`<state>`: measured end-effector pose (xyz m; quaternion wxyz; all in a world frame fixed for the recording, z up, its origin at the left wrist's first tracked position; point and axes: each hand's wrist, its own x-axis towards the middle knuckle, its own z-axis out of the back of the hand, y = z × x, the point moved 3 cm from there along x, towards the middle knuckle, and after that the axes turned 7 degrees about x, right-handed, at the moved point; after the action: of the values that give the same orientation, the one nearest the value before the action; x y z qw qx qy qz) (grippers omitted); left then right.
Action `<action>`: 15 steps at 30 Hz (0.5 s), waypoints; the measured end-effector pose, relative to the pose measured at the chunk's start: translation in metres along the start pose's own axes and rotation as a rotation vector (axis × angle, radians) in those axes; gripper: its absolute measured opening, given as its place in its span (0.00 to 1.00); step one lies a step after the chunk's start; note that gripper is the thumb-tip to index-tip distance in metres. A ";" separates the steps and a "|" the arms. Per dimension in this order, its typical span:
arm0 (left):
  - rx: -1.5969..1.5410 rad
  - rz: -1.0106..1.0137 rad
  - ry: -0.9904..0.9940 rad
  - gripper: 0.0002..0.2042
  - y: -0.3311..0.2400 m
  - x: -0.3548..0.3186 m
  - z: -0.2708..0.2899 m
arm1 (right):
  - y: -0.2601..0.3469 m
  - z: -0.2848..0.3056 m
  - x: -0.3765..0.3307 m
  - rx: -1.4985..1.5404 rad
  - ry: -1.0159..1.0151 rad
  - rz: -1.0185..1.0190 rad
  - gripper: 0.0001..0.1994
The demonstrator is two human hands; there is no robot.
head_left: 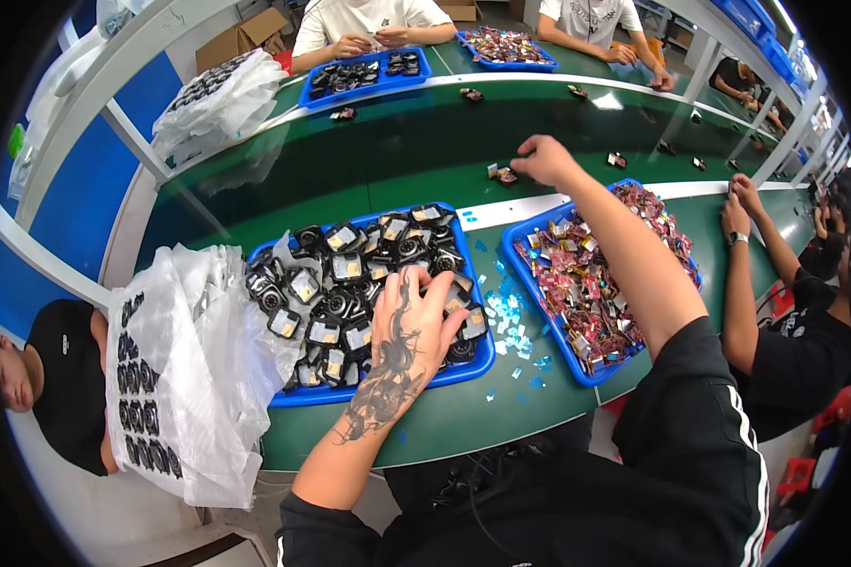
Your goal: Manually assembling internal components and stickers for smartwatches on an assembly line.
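Note:
My left hand (411,326), tattooed along its back, rests palm down on black plastic casings (340,302) heaped in a blue tray (487,364). Its fingers are spread, and the thumb and forefinger straddle a casing; no firm grip shows. My right hand (550,163) reaches over the green conveyor belt (397,156). Its fingers are apart, beside a small electronic part (502,174) with a pale block that lies on the belt. Below my right forearm, a second blue tray (591,380) is full of small reddish circuit parts (577,283).
Scattered light-blue film pieces (508,321) lie between the trays. Layered plastic sheeting (199,378) with black casings stands at the left. Coworkers sit across the belt and at both sides, with further blue trays (425,64) opposite. White frame posts (132,132) flank the belt.

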<state>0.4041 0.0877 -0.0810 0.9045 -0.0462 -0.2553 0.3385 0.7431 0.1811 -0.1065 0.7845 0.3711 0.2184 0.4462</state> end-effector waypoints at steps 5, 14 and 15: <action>-0.005 -0.105 -0.026 0.11 -0.005 0.003 0.011 | 0.043 0.048 -0.033 -0.220 0.057 0.302 0.10; -1.529 0.554 0.072 0.11 0.004 0.001 0.010 | 0.043 0.068 -0.141 -0.491 0.524 0.417 0.04; -1.674 0.627 0.093 0.12 0.005 0.000 0.010 | 0.036 0.070 -0.146 -0.496 0.513 0.427 0.04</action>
<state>0.3964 0.0911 -0.0737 0.4501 -0.7722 -0.3574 0.2709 0.6970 0.0396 -0.0329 0.6601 0.0846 0.2105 0.7161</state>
